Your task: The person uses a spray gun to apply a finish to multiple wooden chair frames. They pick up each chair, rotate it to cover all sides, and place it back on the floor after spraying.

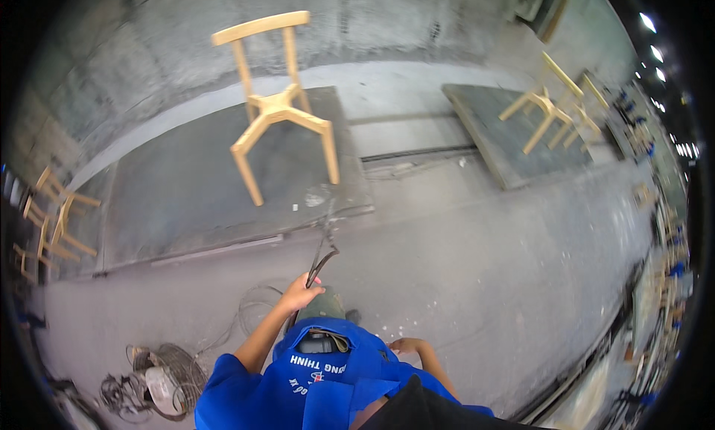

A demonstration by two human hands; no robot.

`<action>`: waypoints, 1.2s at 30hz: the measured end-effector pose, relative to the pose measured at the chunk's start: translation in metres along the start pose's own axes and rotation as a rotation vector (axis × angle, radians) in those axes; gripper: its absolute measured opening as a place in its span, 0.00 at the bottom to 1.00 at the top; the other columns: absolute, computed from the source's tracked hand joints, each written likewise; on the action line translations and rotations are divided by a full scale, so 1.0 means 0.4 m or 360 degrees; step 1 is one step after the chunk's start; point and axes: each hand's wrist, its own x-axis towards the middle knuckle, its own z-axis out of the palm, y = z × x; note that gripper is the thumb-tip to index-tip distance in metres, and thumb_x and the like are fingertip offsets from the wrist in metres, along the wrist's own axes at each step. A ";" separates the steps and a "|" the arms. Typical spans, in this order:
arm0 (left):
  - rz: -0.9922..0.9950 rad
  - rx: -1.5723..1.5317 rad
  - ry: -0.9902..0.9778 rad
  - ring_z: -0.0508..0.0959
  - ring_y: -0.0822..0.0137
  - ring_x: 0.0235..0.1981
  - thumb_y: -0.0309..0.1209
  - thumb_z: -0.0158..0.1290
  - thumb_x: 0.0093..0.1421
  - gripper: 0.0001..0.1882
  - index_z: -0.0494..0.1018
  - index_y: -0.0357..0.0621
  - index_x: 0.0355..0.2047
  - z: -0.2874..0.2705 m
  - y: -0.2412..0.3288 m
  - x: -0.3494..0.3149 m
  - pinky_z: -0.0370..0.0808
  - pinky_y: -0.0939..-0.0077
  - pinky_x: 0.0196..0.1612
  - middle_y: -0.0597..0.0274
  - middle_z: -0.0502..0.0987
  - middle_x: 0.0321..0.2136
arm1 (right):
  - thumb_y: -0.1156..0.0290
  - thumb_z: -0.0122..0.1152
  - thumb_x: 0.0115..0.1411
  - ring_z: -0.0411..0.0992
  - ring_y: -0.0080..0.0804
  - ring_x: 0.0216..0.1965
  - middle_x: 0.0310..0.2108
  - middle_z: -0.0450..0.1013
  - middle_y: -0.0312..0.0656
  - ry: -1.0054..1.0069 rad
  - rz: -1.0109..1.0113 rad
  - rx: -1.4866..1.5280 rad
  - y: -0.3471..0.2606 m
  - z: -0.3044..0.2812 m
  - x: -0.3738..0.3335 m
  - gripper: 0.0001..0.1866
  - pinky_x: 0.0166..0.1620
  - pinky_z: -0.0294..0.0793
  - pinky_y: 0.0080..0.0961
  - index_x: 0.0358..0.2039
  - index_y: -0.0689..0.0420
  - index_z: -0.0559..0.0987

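In the head view, white lettering and a small red-and-white emblem sit upside down across my blue shirt [253,379]; dark marks on the grey wall [134,50] are too small to read. My left fingers [311,291] are wrapped round a dark bent tool [319,266], whose hooked end juts past them toward the platform [171,199], where a pale wooden chair frame [277,108] stands upright, apart from the tool. My right fingers [401,346] hang beside my hip; whether they're open or curled, I can't tell. At my shirt's lower edge a gap in the cloth shows something dark inside. On the floor [462,281] to my left, a round wiry bundle [189,370] lies against a pale boxy thing [159,389], contents unclear.
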 end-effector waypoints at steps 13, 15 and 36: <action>0.0732 0.0050 -0.1744 0.74 0.75 0.45 0.28 0.56 0.64 0.22 0.70 0.36 0.57 0.935 0.790 0.354 0.71 0.75 0.51 0.66 0.76 0.44 | 0.56 0.62 0.64 0.76 0.50 0.51 0.47 0.77 0.57 0.2793 -0.0093 0.0778 0.219 -0.807 -0.286 0.22 0.52 0.75 0.42 0.49 0.63 0.79; 0.0787 0.0099 -0.2027 0.73 0.74 0.50 0.27 0.56 0.65 0.25 0.68 0.34 0.61 1.054 0.879 0.390 0.70 0.74 0.56 0.64 0.75 0.49 | 0.53 0.61 0.63 0.76 0.55 0.49 0.45 0.79 0.55 0.3020 0.0763 0.0443 0.372 -0.914 -0.369 0.24 0.52 0.75 0.45 0.49 0.60 0.80; 0.0659 0.0587 -0.2593 0.74 0.66 0.50 0.34 0.58 0.66 0.22 0.72 0.39 0.58 2.139 1.473 0.824 0.71 0.71 0.53 0.58 0.75 0.46 | 0.54 0.70 0.57 0.79 0.38 0.41 0.39 0.80 0.47 0.1659 0.0727 0.2366 1.378 -1.213 -0.695 0.30 0.43 0.79 0.36 0.55 0.55 0.74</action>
